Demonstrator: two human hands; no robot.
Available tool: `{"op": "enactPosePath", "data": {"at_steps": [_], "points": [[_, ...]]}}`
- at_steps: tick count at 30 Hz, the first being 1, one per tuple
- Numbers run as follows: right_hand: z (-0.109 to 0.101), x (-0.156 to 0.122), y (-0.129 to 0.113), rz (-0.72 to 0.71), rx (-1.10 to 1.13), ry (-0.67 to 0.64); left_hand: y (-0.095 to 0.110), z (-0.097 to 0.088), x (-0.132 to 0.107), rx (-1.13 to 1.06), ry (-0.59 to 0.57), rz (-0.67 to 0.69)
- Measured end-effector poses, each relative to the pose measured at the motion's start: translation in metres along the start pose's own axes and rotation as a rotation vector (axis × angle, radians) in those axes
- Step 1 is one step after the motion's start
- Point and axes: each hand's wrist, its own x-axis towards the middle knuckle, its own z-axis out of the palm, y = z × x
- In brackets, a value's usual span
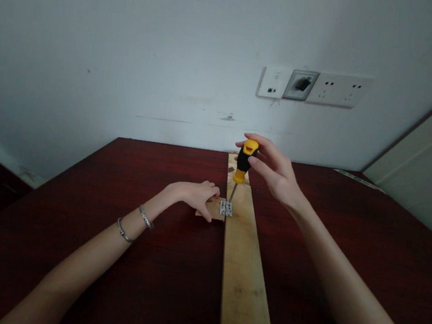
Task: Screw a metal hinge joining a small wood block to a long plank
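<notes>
On my feed the right hand (273,171) is closed around a screwdriver (244,160), with the fingertips and thumb wrapped on its yellow-and-black handle rather than the palm behind it. The shaft runs down to the far end of a metal hinge (226,208), but from this height I cannot tell whether the tip sits in a screw head. The hinge lies flat across the joint between a small wood block (212,211) and a long plank (244,274), with the block just left of the plank and butted against it. The left hand (196,196) is gripping the block, fingers curled over it and close beside the hinge. Both pieces rest on the dark red desk (160,168), and a wall socket panel (316,87) sits beyond them. If I were driving this, I would bring the shaft closer to vertical, since it seems to lean slightly, and seat the tip fully in the slot. I would move the handle's butt into the palm for steady downward pressure, and keep the left hand firm so the block and hinge cannot creep apart.
</notes>
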Motion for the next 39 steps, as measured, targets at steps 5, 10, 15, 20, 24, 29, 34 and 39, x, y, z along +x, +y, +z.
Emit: {"op": "enactPosePath", "data": {"at_steps": [5, 10, 15, 20, 24, 29, 34, 39], "points": [[0.008, 0.003, 0.003, 0.029, 0.024, 0.088, -0.001, 0.001, 0.000, -0.007, 0.019, 0.006], [0.011, 0.005, 0.004, 0.079, 0.067, 0.088, 0.001, 0.000, -0.002, -0.028, 0.025, -0.002], [0.008, 0.002, 0.003, 0.108, 0.247, -0.012, 0.002, -0.001, -0.002, -0.031, 0.011, 0.001], [0.002, 0.001, 0.003, 0.134, 0.324, -0.067, 0.001, -0.001, -0.002, -0.041, 0.000, 0.000], [0.002, 0.002, 0.006, 0.123, 0.269, -0.004, 0.000, 0.000, -0.001, -0.026, 0.012, 0.010], [0.007, 0.006, 0.012, 0.034, 0.137, 0.078, 0.000, 0.001, -0.001, -0.018, 0.020, 0.005], [0.007, 0.004, 0.004, 0.089, 0.129, 0.010, 0.000, 0.001, 0.000, -0.031, 0.013, -0.001], [0.004, 0.002, 0.003, 0.141, 0.259, -0.090, -0.002, 0.001, 0.001, -0.024, 0.003, 0.000]]}}
